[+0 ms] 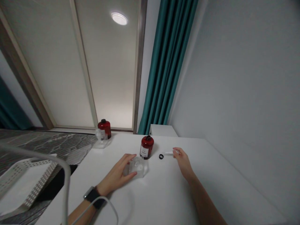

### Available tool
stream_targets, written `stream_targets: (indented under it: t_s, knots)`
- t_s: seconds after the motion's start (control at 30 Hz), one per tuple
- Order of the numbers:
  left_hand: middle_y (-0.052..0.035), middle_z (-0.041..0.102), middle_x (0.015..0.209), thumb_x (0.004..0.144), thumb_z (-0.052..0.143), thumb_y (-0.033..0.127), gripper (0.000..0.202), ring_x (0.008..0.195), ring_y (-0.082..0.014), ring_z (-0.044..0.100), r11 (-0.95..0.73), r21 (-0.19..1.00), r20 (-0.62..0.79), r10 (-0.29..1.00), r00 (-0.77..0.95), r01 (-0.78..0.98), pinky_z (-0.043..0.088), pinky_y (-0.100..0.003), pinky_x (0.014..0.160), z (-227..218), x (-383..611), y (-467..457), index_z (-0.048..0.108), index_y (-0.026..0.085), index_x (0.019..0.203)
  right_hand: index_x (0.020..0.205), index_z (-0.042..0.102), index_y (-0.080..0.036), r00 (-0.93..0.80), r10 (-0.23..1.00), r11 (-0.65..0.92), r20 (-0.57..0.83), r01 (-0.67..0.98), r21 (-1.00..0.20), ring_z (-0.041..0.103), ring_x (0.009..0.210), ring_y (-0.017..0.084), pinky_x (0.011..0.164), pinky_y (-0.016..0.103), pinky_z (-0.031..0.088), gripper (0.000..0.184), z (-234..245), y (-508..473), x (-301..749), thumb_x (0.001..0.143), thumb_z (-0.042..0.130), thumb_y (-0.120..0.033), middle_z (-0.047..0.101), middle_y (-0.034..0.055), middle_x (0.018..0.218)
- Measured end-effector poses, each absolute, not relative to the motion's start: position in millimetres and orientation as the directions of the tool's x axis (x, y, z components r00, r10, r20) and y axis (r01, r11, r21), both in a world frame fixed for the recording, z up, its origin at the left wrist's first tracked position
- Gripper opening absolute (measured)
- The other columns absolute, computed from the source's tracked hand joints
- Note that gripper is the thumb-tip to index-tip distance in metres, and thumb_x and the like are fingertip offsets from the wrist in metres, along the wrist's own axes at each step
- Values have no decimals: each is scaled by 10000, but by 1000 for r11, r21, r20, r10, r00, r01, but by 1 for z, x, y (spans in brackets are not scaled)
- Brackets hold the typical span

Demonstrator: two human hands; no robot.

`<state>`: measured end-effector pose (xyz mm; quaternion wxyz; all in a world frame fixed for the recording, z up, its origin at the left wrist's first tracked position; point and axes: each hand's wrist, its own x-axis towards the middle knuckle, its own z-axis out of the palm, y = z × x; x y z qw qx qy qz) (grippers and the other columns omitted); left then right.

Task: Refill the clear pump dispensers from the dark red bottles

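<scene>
My left hand [122, 172], with a dark-banded watch on the wrist, has its thumb and fingers around a clear, see-through piece [138, 166] on the white table. Whether that piece is a container or packaging I cannot tell. Just behind it stands a dark red bottle [147, 147] with a white label and a black neck, upright. To the right, my right hand [181, 159] pinches the end of a thin white stick [168, 153] at table height. A small black ring [161, 156] lies on the table between the bottle and the stick.
At the table's far left corner, another red bottle [105, 128] with a black top stands behind a clear piece [100, 139]. A white perforated basket [44, 184] is on the left, below table level. A pale cable [67, 187] crosses the left foreground. A wall [246, 93] rises at right.
</scene>
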<state>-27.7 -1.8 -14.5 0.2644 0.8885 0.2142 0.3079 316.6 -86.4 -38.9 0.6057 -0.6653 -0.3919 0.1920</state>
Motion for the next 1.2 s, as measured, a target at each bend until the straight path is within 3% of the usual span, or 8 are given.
stream_targets:
  t_s: [0.2,0.4,0.53,0.93,1.2]
  knots:
    - [-84,541,1301,926,603,257,532,1161,-246,588,-784,580,445,532,720,221,544,-385,971,-15,-26,0,398,287,1415,846,571,-230,557,784,67,274,363,-929,574,661,191,627,310,455,304,-50,-81,322,761,654,-510,613,-8,705]
    - [-79,548,1293,928,599,273,533,1151,-243,597,-787,571,453,539,710,233,549,-376,962,-16,-26,0,395,288,1420,800,584,-240,434,805,115,405,555,-824,571,821,227,793,367,466,146,-51,-85,319,676,659,-255,595,24,862]
    - [-80,539,1305,926,601,268,538,1160,-242,591,-782,575,443,544,712,240,546,-378,971,-16,-26,0,390,290,1420,762,549,-241,360,826,124,434,635,-762,543,789,217,758,351,447,151,-51,-89,321,648,603,-158,565,11,838]
    - [-84,532,1304,921,613,278,576,1154,-247,593,-770,595,431,549,716,232,544,-398,972,-17,-26,1,359,300,1437,769,505,-236,235,882,118,408,727,-676,543,800,203,755,329,441,165,-51,-91,324,687,572,-110,567,5,845]
    - [-97,540,1303,930,606,277,558,1168,-264,587,-775,592,443,542,714,221,548,-420,968,-18,-27,1,374,287,1437,857,564,-231,202,905,108,375,743,-660,585,866,216,800,347,473,196,-50,-93,321,710,569,-101,604,23,913]
